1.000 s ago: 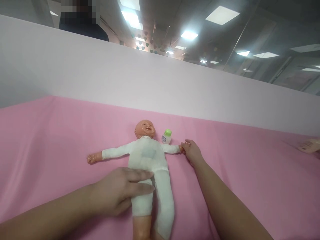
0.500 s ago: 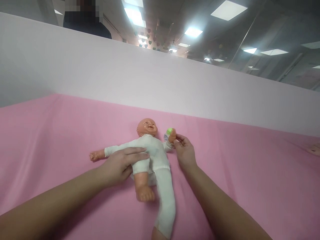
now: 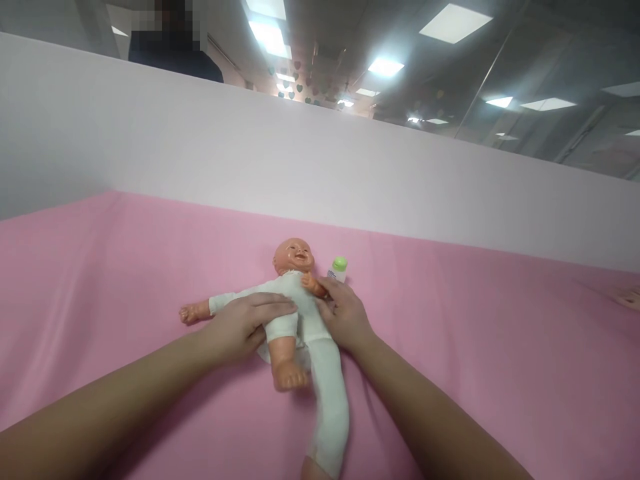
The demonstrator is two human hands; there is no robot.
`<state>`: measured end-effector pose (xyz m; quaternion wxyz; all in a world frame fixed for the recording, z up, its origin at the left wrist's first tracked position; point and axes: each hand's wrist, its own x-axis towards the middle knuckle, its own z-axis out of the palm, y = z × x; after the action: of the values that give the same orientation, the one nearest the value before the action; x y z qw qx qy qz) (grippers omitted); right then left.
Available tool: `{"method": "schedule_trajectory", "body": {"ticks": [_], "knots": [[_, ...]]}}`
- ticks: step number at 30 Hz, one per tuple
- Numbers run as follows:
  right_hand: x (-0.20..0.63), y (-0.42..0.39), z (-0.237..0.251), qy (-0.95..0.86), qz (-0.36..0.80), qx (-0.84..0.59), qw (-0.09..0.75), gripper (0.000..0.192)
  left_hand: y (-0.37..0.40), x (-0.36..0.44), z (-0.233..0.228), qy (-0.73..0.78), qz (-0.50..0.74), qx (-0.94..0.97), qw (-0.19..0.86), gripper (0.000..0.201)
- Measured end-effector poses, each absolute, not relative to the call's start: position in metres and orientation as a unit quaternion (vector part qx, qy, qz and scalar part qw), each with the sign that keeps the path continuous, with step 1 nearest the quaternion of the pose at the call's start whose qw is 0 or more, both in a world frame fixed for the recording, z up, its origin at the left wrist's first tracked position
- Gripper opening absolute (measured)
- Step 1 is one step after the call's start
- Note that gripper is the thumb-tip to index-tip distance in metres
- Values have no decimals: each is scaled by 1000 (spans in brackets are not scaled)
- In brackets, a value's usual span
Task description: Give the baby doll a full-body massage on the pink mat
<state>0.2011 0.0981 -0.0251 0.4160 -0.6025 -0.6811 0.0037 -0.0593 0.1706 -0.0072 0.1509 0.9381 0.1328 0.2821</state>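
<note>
A baby doll (image 3: pixel 307 313) with a white cloth body lies on its back, one leg bent up over its belly and the other stretched toward me. My left hand (image 3: pixel 245 327) is closed over the thigh of the bent leg, fingers across the cloth and the thumb side partly hidden. With my right hand (image 3: pixel 347 317) I grip the doll's forearm, which is folded over its chest. Just beyond that hand stands a small bottle (image 3: pixel 339 268) with a green cap, its lower part partly hidden behind my fingers.
A pink sheet (image 3: pixel 475 333) covers the surface under the doll. Behind it rises a white panel (image 3: pixel 300 160) with glass above. A person in dark clothing (image 3: pixel 170 60) is beyond the panel. At the far right edge lies a skin-coloured thing (image 3: pixel 629 297), only partly in view.
My right hand has moved left, folding the doll's arm from beside the bottle onto its chest. More of the bottle shows. The bent leg has shifted slightly; my left hand stays on it.
</note>
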Motion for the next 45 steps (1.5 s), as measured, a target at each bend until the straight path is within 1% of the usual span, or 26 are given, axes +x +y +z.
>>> {"method": "schedule_trajectory", "body": {"ticks": [3,6,8,10,12,13,15,17,18,19,21,23,26,28,31,33,35,37,38,42,45], "knots": [[219,101,-27,-570,47,-648,503,45,152,-64,2,81,295,939,155,44],[247,105,-31,-446,99,-662,594,55,133,-64,13,12,276,943,185,43],[268,106,-34,-386,125,-685,605,59,125,-62,18,-21,250,948,198,45],[285,104,-35,-349,139,-735,564,62,122,-60,19,-38,237,950,198,48],[294,100,-33,-342,132,-787,496,64,122,-58,17,-43,230,952,199,50],[295,97,-30,-354,119,-805,461,63,122,-58,16,-40,226,952,201,51],[288,91,-22,-409,71,-820,394,53,123,-59,14,-31,214,954,207,54],[271,83,-12,-498,26,-799,336,41,123,-60,14,-16,201,956,214,56],[260,79,-9,-549,17,-777,308,37,124,-61,15,-3,197,956,216,55],[249,76,-5,-614,31,-736,283,37,125,-62,16,17,190,957,217,53],[226,70,-3,-710,74,-652,254,46,131,-65,18,80,176,960,203,46],[209,68,-4,-741,80,-626,230,52,140,-69,18,156,152,960,178,44],[195,67,-11,-751,73,-625,199,58,159,-76,16,246,119,949,155,43],[192,66,-16,-758,69,-623,179,64,170,-80,15,287,111,937,168,41],[187,60,-19,-769,55,-620,146,77,182,-86,16,320,104,917,216,37],[182,55,-17,-776,29,-616,131,87,188,-91,16,324,94,906,255,35],[176,49,-15,-787,-6,-604,126,93,195,-94,15,326,89,894,293,29],[169,43,-12,-805,-38,-577,134,92,201,-96,11,351,102,878,311,19],[166,41,-11,-816,-53,-557,144,90,204,-96,8,366,114,870,311,19],[152,35,-14,-859,-110,-462,189,77,205,-91,-5,379,155,862,299,42],[143,34,-19,-878,-149,-405,205,64,203,-85,-14,344,176,878,283,52]]}}
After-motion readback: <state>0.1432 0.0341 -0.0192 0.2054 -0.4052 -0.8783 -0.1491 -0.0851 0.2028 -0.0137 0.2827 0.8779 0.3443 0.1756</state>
